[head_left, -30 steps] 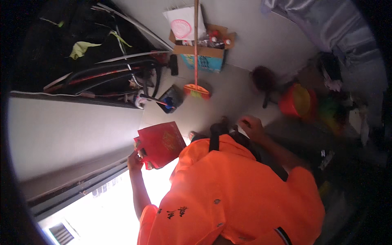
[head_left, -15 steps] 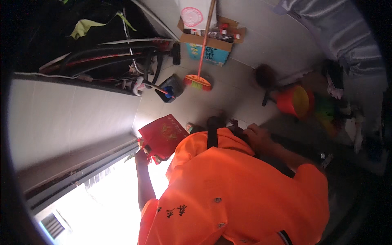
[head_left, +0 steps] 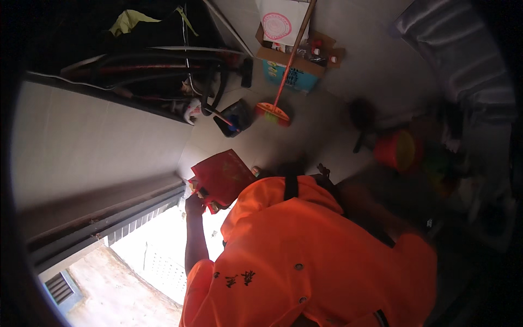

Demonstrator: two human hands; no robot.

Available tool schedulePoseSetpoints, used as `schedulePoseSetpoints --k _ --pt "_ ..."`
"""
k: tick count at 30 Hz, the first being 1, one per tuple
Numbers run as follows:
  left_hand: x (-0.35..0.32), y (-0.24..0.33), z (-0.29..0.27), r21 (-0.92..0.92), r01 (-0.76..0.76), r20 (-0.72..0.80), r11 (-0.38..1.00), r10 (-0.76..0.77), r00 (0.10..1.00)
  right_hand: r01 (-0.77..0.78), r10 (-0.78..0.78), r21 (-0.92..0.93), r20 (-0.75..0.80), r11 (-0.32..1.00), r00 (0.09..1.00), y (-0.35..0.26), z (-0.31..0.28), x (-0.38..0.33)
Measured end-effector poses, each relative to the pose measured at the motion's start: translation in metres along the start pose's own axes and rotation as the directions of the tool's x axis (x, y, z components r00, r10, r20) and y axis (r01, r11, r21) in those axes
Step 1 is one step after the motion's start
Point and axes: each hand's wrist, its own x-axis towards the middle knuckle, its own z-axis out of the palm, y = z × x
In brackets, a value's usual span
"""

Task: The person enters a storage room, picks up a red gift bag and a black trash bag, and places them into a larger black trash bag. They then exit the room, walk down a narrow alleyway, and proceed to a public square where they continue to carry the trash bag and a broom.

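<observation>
My left hand [head_left: 194, 205] is closed around the top edge of a red bag [head_left: 222, 177] with gold print, by the bright opening. Something pale pokes out near my fingers, too small to name. The bag hangs beside the front of my orange top [head_left: 327, 240]. My right forearm [head_left: 376, 210] reaches inward past my right side. In deep shadow and blur, my right hand [head_left: 348, 191] lies near my waist, and its fingers do not show clearly.
A broom [head_left: 273, 111] leans against a blue carton [head_left: 297, 73] of bottles. Left of it stands a dark dustpan [head_left: 234, 117]. A red and yellow bucket [head_left: 400, 151] sits at the right. A window or door frame [head_left: 109, 212] borders the bright opening.
The surroundings have shifted slightly rightward in view, and the room looks darker. My left hand keeps its hold on the red bag. My right hand has become dim and blurred.
</observation>
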Motion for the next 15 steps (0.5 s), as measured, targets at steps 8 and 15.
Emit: schedulePoseSetpoints --k 8,15 --pt "0.022 -0.039 -0.015 0.198 -0.103 0.037 0.975 0.098 0.995 0.04 -0.043 0.04 0.075 0.998 0.996 -0.041 -0.061 -0.006" --pt "0.031 -0.02 -0.005 -0.454 0.218 0.023 0.864 -0.234 0.972 0.059 -0.046 0.174 -0.08 0.983 0.996 -0.047 -0.04 -0.002"
